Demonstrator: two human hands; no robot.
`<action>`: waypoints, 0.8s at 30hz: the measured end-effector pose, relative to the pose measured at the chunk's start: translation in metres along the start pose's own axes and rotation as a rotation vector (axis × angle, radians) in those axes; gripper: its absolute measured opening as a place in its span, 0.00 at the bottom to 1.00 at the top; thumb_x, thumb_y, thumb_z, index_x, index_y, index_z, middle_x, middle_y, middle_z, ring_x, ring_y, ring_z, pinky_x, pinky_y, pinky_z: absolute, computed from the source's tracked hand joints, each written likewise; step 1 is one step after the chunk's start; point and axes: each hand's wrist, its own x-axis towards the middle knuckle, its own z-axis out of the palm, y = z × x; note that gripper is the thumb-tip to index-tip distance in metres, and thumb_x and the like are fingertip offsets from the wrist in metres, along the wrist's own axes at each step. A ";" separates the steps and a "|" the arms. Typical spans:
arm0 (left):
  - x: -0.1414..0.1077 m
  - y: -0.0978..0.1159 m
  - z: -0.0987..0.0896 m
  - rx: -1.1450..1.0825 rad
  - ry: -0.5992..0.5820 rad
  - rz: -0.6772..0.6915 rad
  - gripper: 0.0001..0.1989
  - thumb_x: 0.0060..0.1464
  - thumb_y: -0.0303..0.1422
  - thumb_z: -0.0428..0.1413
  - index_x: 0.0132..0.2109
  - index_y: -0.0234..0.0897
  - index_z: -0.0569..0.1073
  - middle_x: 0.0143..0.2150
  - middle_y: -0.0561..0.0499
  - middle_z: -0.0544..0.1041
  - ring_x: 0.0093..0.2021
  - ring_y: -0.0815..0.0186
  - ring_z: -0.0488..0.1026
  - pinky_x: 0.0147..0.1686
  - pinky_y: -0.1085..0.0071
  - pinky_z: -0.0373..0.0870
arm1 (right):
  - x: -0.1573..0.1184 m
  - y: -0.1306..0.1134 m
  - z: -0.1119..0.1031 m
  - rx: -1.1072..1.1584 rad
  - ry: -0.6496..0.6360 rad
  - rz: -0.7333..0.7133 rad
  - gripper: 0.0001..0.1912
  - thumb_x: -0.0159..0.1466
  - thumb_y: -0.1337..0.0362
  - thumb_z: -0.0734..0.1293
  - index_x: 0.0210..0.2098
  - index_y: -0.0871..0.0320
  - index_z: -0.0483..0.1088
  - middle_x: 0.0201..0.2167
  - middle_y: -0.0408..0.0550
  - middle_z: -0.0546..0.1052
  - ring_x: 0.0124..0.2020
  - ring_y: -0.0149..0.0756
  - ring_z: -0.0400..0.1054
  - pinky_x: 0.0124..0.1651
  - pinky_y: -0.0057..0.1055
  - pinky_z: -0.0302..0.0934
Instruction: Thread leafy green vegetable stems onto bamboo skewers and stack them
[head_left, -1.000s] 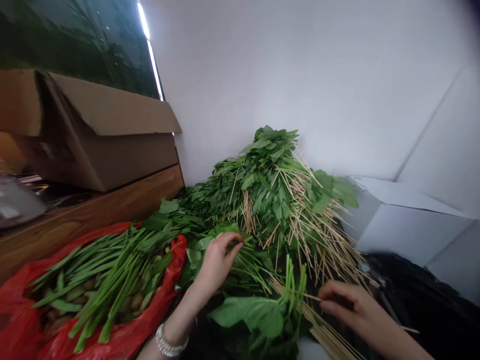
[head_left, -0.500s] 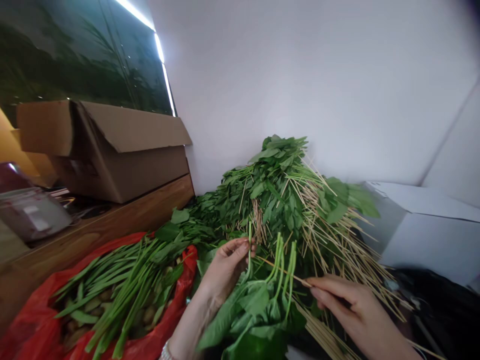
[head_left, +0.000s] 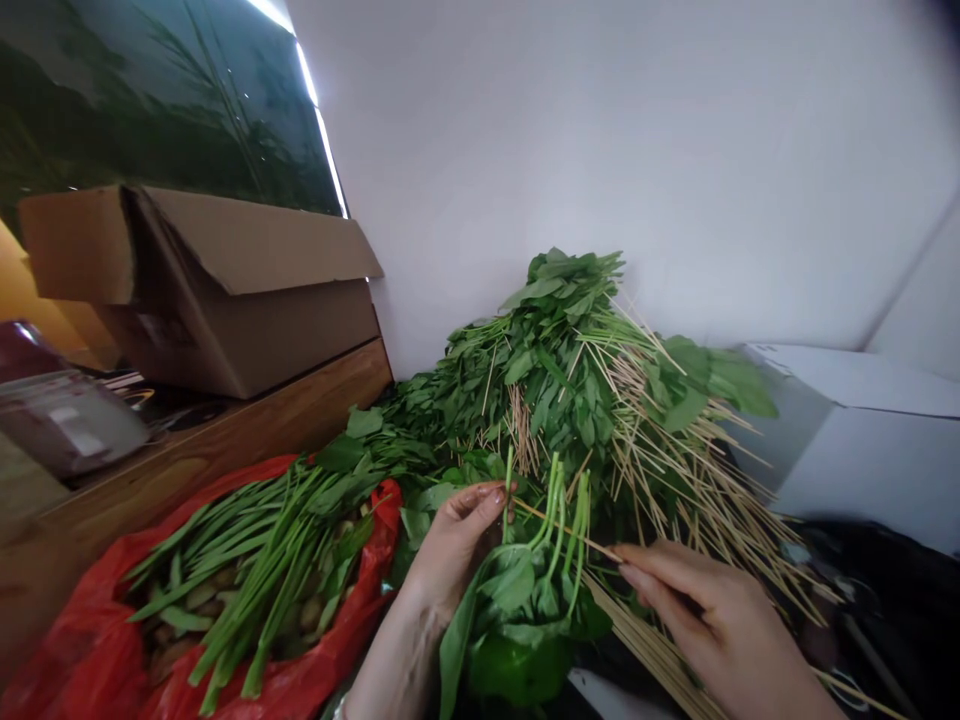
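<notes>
My left hand (head_left: 461,540) pinches one green stem (head_left: 509,475) between thumb and fingers, at the tip of a thin wooden skewer (head_left: 598,547). The skewer's other end is held between the thumb and fingers of my right hand (head_left: 697,610). Several leafy stems (head_left: 559,505) are threaded on the skewer between my hands, their leaves (head_left: 517,620) hanging below. Behind stands a heap of leafy greens (head_left: 555,350) with many skewers (head_left: 690,480) sticking out. More loose skewers (head_left: 645,645) lie under my right hand.
On the left, a red plastic bag (head_left: 90,620) holds long green stalks (head_left: 262,590). A cardboard box (head_left: 262,330) sits on a wooden surface (head_left: 300,405) beyond it. To the right are a white box (head_left: 870,460) and black plastic (head_left: 892,590).
The stem in my left hand has moved right, up against the skewer's tip. The view has shifted slightly, and the leaves under the skewer hang closer together.
</notes>
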 end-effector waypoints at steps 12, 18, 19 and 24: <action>0.001 -0.004 -0.003 0.062 -0.045 -0.001 0.14 0.37 0.34 0.70 0.33 0.33 0.80 0.23 0.54 0.75 0.23 0.75 0.69 0.25 0.79 0.64 | -0.005 0.000 0.003 0.007 0.005 0.012 0.12 0.67 0.58 0.59 0.40 0.46 0.75 0.36 0.41 0.80 0.35 0.33 0.75 0.37 0.27 0.69; 0.000 -0.005 -0.004 0.077 -0.048 0.010 0.15 0.36 0.34 0.70 0.34 0.33 0.80 0.24 0.54 0.75 0.24 0.75 0.69 0.26 0.80 0.64 | -0.004 -0.001 0.004 0.006 -0.014 0.013 0.13 0.67 0.58 0.59 0.40 0.47 0.76 0.37 0.43 0.80 0.36 0.35 0.75 0.37 0.29 0.69; 0.000 -0.005 -0.004 0.081 -0.043 0.020 0.15 0.36 0.34 0.71 0.34 0.33 0.80 0.24 0.54 0.75 0.24 0.75 0.69 0.26 0.80 0.64 | -0.004 -0.001 0.004 0.006 -0.011 0.008 0.14 0.67 0.58 0.58 0.40 0.47 0.76 0.36 0.43 0.80 0.36 0.35 0.75 0.37 0.29 0.69; 0.001 -0.009 -0.010 0.148 -0.005 0.053 0.14 0.36 0.36 0.70 0.32 0.35 0.80 0.26 0.53 0.76 0.26 0.73 0.70 0.29 0.79 0.65 | -0.005 -0.005 0.006 -0.011 0.000 -0.006 0.14 0.67 0.59 0.58 0.41 0.48 0.76 0.37 0.44 0.80 0.36 0.35 0.76 0.38 0.27 0.70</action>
